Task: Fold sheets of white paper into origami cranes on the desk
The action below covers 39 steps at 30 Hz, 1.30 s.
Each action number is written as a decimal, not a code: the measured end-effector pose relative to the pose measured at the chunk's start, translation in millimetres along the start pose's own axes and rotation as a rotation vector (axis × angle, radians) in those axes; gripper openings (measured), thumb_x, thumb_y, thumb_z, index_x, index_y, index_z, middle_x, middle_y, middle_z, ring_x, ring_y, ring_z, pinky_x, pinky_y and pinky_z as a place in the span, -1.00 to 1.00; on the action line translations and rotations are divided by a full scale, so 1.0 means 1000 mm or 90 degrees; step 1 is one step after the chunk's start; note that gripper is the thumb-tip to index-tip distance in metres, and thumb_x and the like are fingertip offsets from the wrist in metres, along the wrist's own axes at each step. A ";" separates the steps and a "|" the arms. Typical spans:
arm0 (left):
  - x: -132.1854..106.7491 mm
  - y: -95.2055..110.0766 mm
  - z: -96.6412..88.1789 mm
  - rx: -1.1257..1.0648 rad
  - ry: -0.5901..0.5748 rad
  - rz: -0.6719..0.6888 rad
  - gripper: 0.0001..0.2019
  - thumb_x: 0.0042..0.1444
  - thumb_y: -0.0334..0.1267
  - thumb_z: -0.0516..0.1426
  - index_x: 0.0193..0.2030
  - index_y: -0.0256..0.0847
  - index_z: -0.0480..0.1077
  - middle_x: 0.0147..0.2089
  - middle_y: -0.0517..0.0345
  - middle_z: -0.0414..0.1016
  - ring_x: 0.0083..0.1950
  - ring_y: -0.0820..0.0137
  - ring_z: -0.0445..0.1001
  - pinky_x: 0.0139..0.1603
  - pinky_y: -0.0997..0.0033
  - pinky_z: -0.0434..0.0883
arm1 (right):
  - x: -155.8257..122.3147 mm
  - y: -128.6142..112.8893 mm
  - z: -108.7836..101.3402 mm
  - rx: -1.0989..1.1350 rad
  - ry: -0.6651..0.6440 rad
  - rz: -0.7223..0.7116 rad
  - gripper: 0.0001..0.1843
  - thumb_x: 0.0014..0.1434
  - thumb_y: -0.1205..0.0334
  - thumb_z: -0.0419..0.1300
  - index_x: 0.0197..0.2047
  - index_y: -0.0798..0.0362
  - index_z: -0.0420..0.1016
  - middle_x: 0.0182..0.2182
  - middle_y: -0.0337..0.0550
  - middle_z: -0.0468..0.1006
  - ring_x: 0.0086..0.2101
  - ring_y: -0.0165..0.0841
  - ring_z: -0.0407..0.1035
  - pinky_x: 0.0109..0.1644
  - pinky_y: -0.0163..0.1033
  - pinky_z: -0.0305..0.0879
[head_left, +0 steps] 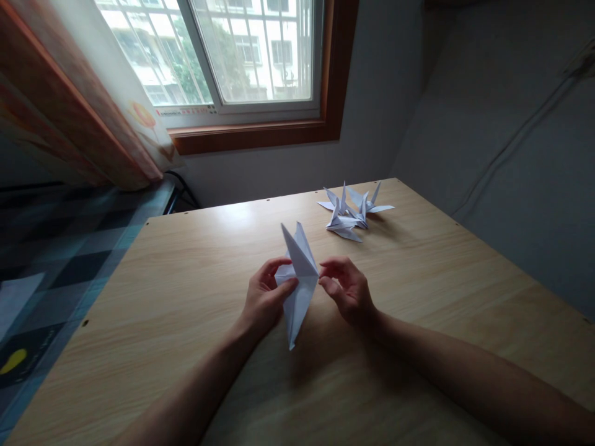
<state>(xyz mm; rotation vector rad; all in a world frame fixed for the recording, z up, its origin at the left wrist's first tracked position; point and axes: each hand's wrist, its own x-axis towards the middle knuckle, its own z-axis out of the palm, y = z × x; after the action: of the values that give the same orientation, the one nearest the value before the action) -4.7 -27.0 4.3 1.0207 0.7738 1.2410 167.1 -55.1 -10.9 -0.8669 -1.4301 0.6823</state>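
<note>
Above the middle of the wooden table (186,297) I hold a folded white paper shape (300,291), long and pointed at both ends. My left hand (264,297) pinches its left side between thumb and fingers. My right hand (348,288) pinches the right edge at the middle crease. Farther back on the table lies a small cluster of finished white paper cranes (351,214), apart from both hands.
The table stands in a corner against grey walls, under a window (232,56) with a wooden frame. A patterned curtain (83,111) hangs at the left. A bed with a checked cover (56,260) runs along the table's left edge.
</note>
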 end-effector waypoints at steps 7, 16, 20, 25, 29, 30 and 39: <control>-0.002 0.009 -0.004 -0.019 -0.073 -0.152 -0.68 -0.23 -0.29 0.41 -0.27 -0.28 0.53 -0.42 0.14 0.57 -0.50 0.48 0.42 -0.44 0.52 0.35 | 0.009 0.007 -0.004 0.010 -0.062 0.064 -0.80 0.10 0.37 0.21 -0.16 0.01 0.46 -0.31 -0.19 0.47 -0.37 -0.40 0.40 -0.26 -0.26 0.38; 0.007 0.001 -0.013 0.043 -0.065 0.011 -0.72 -0.23 -0.15 0.42 -0.55 -0.28 0.48 0.10 -0.02 0.39 -0.07 0.24 0.46 -0.19 0.40 0.41 | 0.012 0.004 -0.009 -0.163 0.004 -0.100 -0.90 0.13 0.39 0.22 -0.37 0.01 0.53 -0.40 -0.21 0.46 -0.38 -0.39 0.39 -0.31 -0.28 0.34; 0.006 0.006 -0.009 0.023 -0.039 -0.016 -0.73 -0.25 -0.20 0.42 -0.50 -0.25 0.45 0.07 0.01 0.42 -0.04 0.20 0.47 -0.10 0.30 0.42 | 0.012 0.001 -0.009 -0.222 0.026 -0.163 -0.89 0.14 0.39 0.21 -0.37 0.01 0.53 -0.42 -0.19 0.47 -0.39 -0.37 0.40 -0.30 -0.25 0.36; 0.002 0.009 -0.005 0.097 -0.042 -0.026 -0.68 -0.12 -0.10 0.36 -0.28 -0.22 0.49 0.06 -0.03 0.46 -0.02 0.20 0.48 -0.03 0.26 0.41 | 0.009 -0.002 -0.006 -0.281 0.019 -0.219 -0.83 0.11 0.41 0.20 -0.46 -0.01 0.48 -0.49 -0.20 0.47 -0.42 -0.35 0.40 -0.33 -0.24 0.36; 0.001 0.005 -0.006 0.187 -0.080 0.020 -0.70 -0.11 -0.11 0.37 -0.29 -0.23 0.49 0.11 -0.11 0.43 0.08 0.14 0.45 0.08 0.21 0.37 | 0.008 -0.002 -0.005 -0.263 0.020 -0.204 -0.84 0.12 0.42 0.19 -0.45 0.00 0.47 -0.48 -0.21 0.48 -0.44 -0.38 0.40 -0.34 -0.28 0.37; 0.001 0.004 -0.007 0.207 -0.091 0.031 -0.69 -0.13 -0.13 0.38 -0.28 -0.24 0.50 0.15 -0.13 0.39 0.11 0.11 0.44 0.11 0.20 0.36 | 0.008 -0.002 -0.005 -0.252 0.018 -0.192 -0.85 0.12 0.41 0.20 -0.44 0.00 0.48 -0.47 -0.20 0.48 -0.43 -0.38 0.41 -0.33 -0.29 0.37; 0.004 0.002 -0.012 0.512 -0.044 0.208 -0.66 0.00 -0.33 0.25 -0.02 -0.14 0.50 0.18 -0.07 0.37 0.21 0.12 0.34 0.25 0.05 0.26 | 0.018 0.019 -0.011 -0.201 0.054 0.115 -0.76 0.06 0.33 0.17 -0.15 0.06 0.50 -0.25 -0.08 0.58 -0.25 -0.26 0.48 -0.16 -0.12 0.42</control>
<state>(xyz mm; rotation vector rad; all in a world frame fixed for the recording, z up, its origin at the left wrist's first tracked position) -15.2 -21.1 1.7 1.8903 1.1175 1.1653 181.0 -30.9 -16.6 -1.2681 -1.4149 0.5535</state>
